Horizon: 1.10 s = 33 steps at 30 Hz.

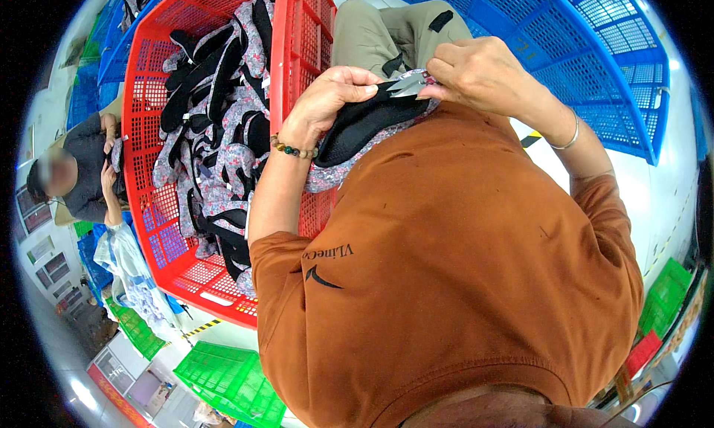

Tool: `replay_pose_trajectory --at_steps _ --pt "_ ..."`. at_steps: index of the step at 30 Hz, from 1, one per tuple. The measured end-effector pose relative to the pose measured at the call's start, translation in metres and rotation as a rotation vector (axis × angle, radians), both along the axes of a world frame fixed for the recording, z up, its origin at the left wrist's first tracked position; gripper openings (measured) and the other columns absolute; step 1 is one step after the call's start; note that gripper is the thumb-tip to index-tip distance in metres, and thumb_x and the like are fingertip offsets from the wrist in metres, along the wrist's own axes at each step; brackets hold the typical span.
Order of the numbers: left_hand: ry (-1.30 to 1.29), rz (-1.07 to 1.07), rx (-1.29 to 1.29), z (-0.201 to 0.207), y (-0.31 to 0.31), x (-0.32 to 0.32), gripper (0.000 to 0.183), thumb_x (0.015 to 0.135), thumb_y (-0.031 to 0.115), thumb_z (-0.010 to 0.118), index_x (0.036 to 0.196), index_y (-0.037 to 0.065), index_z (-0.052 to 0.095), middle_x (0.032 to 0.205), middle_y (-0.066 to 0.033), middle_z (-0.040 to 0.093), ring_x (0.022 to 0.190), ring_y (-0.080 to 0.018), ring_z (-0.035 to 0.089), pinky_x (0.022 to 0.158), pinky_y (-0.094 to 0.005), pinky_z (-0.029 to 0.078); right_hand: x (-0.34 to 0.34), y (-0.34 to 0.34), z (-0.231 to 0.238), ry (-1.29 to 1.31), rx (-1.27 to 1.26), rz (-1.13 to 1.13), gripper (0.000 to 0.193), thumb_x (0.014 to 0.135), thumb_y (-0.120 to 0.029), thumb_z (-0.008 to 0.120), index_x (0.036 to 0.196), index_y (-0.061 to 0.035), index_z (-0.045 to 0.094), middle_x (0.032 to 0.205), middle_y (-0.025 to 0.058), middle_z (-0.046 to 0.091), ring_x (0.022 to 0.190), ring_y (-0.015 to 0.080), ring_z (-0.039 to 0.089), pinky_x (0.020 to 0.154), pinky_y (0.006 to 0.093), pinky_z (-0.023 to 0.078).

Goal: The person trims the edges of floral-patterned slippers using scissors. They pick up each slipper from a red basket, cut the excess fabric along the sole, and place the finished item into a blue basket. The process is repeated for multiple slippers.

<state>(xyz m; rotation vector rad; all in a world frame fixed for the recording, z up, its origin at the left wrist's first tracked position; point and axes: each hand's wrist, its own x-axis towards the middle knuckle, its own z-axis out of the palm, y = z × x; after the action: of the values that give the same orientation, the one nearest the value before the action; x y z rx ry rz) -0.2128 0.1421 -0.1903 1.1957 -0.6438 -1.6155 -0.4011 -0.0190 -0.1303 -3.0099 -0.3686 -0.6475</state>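
Observation:
My left hand (332, 97), with a beaded bracelet at the wrist, pinches the upper edge of a padded fabric piece (364, 130). This piece is black mesh on one face and grey floral print along its edge, and it lies against my lap and front. A pair of small metal thread snips (406, 87) sits in my right hand (480, 71), its blades pointing left over the black face, close to my left thumb. My right fingers hide the handle of the snips, and I cannot tell whether the blades touch a thread.
A large red plastic crate (141, 123) at my left holds many similar black and floral pieces (223, 145). Blue crates (535, 34) stand at the far right. Green crates (230, 380) are at the lower left. Another person (85, 160) sits beyond the red crate, handling a dark piece.

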Motion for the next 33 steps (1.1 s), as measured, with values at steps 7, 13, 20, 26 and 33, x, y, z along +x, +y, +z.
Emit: replay_pose_trajectory --at_steps 7,13,20,26,33 --pt "-0.024 -0.003 0.002 0.002 0.0 0.0 0.019 0.078 0.007 0.06 0.094 -0.004 0.061 0.084 -0.0037 0.063 0.075 -0.0096 0.057 0.072 -0.0199 0.044 0.006 0.005 0.0 0.039 -0.047 0.002 0.029 0.075 -0.033 0.061 0.069 -0.0078 0.05 0.063 0.0041 0.047 0.058 0.0184 0.055 0.047 0.0295 0.043" --pt "-0.03 0.003 0.002 0.0 0.0 0.001 0.02 0.078 0.007 0.06 0.094 -0.004 0.061 0.085 -0.003 0.062 0.075 -0.0096 0.056 0.072 -0.0199 0.043 0.01 0.006 -0.005 0.0 -0.039 -0.018 0.028 0.076 -0.032 0.061 0.068 -0.0078 0.05 0.064 0.0043 0.047 0.059 0.0181 0.055 0.046 0.0295 0.042" --pt "0.018 -0.003 0.0 -0.004 -0.002 0.001 0.017 0.078 0.003 0.058 0.093 -0.005 0.061 0.084 -0.0065 0.063 0.072 -0.0112 0.059 0.069 -0.0205 0.047 0.007 0.009 -0.007 0.052 -0.066 -0.077 0.032 0.078 -0.037 0.057 0.067 -0.0076 0.053 0.065 0.0057 0.053 0.062 0.0213 0.059 0.052 0.0312 0.045" --pt "-0.026 0.01 0.026 -0.006 0.0 0.003 0.018 0.077 0.007 0.06 0.091 -0.004 0.061 0.083 -0.0036 0.063 0.071 -0.0103 0.057 0.069 -0.0213 0.046 0.008 0.003 -0.022 -0.146 0.144 -0.424 0.036 0.08 -0.042 0.056 0.065 -0.0095 0.056 0.061 0.0078 0.056 0.055 0.0254 0.058 0.046 0.0358 0.044" --pt "-1.245 -0.182 -0.237 0.017 -0.004 -0.015 0.019 0.072 0.016 0.061 0.087 0.005 0.06 0.074 -0.0186 0.057 0.073 -0.0334 0.058 0.063 -0.0401 0.044 -0.001 -0.01 -0.041 0.031 0.535 -0.496 0.04 0.083 -0.041 0.053 0.068 -0.0053 0.059 0.061 0.0148 0.056 0.056 0.0344 0.055 0.047 0.042 0.04"
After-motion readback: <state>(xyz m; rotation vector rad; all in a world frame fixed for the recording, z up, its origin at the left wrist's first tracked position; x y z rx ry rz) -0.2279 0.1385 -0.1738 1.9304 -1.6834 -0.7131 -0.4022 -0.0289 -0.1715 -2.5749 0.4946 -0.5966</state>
